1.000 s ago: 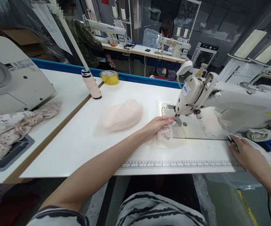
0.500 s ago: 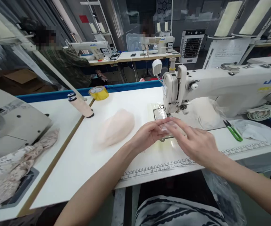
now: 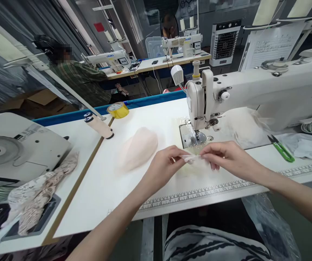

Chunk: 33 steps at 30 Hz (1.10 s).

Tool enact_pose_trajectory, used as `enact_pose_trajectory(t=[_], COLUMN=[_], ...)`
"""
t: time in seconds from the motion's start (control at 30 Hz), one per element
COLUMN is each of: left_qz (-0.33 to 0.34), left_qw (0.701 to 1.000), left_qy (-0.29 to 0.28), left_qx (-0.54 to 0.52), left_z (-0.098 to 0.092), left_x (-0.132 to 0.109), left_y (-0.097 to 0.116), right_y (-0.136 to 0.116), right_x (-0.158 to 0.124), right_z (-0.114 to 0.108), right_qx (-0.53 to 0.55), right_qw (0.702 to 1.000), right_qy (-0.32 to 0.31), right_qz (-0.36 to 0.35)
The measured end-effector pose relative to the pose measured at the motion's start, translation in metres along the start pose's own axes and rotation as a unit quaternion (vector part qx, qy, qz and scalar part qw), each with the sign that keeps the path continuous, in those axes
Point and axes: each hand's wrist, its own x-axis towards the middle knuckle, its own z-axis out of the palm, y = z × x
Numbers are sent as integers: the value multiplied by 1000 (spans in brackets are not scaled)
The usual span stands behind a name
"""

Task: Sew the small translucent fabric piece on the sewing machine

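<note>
A small piece of thin white fabric [image 3: 193, 158] is stretched between my two hands, just in front of the needle plate. My left hand [image 3: 168, 161] pinches its left end between thumb and fingers. At the other end, my right hand [image 3: 223, 156] pinches it the same way. Close behind the fabric stands the white sewing machine [image 3: 196, 101], its needle and presser foot over the round metal plate. To the left of my left hand lies a pale pink, sheer rounded fabric piece [image 3: 141, 148] on the white table [image 3: 91, 203].
Green thread snips [image 3: 282, 149] and white fabric [image 3: 240, 125] lie to the right. Yellow tape [image 3: 118, 110] and a thread cone [image 3: 98, 125] are back left. Another machine [image 3: 17, 145] with lace [image 3: 44, 188] stands left. A co-worker [image 3: 77, 78] sits beyond.
My hands, formerly close together with fingers overlapping by the needle, have drawn apart and nearer to me. The white fabric now shows between them. The head view has shifted slightly.
</note>
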Motion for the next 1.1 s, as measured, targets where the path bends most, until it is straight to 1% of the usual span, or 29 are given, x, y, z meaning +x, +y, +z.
enact_pose_trajectory(t=[0.03,0.07,0.1,0.13,0.17,0.2,0.23,0.27,0.3,0.37,0.47,0.6,0.67,0.73,0.87,1.0,1.1], left_qz=[32,58,74,78,71,55,32,6,-18,-37,-12,4,1,-12,-39,-50,-49], left_qw=[998,994,990,989,989,989,987,985,985,989,997,1000,1000,1000,999,998,998], left_qy=[45,86,115,127,120,98,72,50,35,25,23,12,-1,-8,-8,-14,-10], left_qx=[24,31,19,-11,-53,-99,-138,-162,-168,-139,-72,-1,8,-1,-22,-46,-49], left_z=[2,5,7,9,11,12,14,15,16,16,16,17,17,16,15,16,19], left_x=[-4,-9,-13,-16,-19,-21,-22,-21,-18,-10,6,25,31,36,43,48,50], left_y=[-3,-6,-7,-8,-7,-6,-3,0,3,10,19,22,20,18,12,10,10], right_y=[1,3,6,9,13,17,20,22,22,22,19,23,28,34,44,47,45], right_x=[0,0,0,-1,-2,-3,-4,-4,-4,-2,7,23,31,37,43,42,41], right_z=[1,3,5,8,11,14,16,17,16,11,1,-6,-8,-11,-15,-12,-8], right_qx=[82,160,229,285,325,347,347,327,295,230,172,82,65,74,125,206,178], right_qw=[995,981,962,940,921,907,902,908,920,948,972,991,994,992,981,966,971], right_qy=[-37,-68,-92,-111,-128,-146,-165,-181,-186,-163,-89,-32,-14,-24,-64,-61,-61], right_qz=[44,84,118,149,173,189,195,191,178,149,135,102,92,102,133,144,148])
